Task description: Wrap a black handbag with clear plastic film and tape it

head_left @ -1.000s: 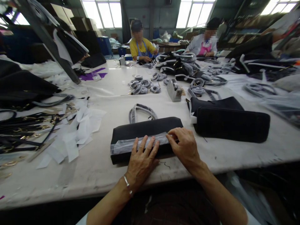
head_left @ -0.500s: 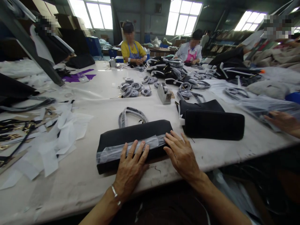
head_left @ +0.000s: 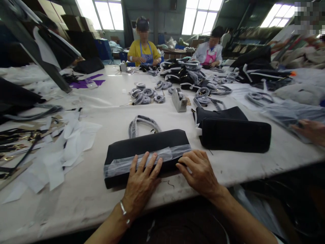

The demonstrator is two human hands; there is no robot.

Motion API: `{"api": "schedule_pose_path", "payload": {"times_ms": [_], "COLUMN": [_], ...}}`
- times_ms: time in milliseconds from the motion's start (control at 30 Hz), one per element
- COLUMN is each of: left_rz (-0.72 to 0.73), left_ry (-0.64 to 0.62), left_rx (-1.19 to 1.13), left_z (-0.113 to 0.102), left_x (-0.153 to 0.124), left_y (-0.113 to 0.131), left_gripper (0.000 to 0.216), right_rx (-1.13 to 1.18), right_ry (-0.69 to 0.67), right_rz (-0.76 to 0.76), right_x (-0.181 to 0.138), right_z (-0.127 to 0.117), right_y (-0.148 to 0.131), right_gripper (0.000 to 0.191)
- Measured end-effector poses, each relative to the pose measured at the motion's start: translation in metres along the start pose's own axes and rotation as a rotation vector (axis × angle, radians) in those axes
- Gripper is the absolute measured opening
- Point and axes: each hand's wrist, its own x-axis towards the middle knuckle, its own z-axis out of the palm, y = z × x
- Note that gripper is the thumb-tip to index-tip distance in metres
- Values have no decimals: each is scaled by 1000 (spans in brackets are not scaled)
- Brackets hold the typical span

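Black bag (head_left: 147, 140) lying on a white table (head_left: 96, 179), left hand (head_left: 142, 181) resting on its see-through strip (head_left: 174, 151), fingers a little spread, right hand (head_left: 198, 171) curled at its right end, cannot tell if those fingers pinch anything, wrapped loop handle (head_left: 132, 127) behind it.

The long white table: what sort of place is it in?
Probably a bag workshop: what look like black bags lie on the table, plastic-wrapped coils sit beyond them, and two people in aprons are across from the camera.
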Motion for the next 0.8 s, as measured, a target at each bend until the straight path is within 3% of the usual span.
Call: {"api": "schedule_pose_path", "payload": {"times_ms": [233,367,433,500,600,800], "left_rz": [-6,-27,-38,-38,-34,3], "left_ry": [45,79,99,122,165,230], "left_rx": [-8,-42,-55,-59,-49,-25], "left_z": [3,9,13,17,20,23], "left_x": [-1,-4,-5,-5,-4,-2], "left_y": [0,0,0,-1,-2,-4], "left_gripper": [51,52,51,49,47,44], "right_rx": [-107,-45,56,133,84,-327], "right_ry": [-139,-83,31,153,156,68], "right_rz": [-136,-133,-28,186,408,347], "right_x": [22,21,20,19,17,16], "right_z": [8,-6,-10,-7,4,15], "right_y": [-3,17,34,56,91,129], "right_gripper": [14,21,21,19,21,23]}}
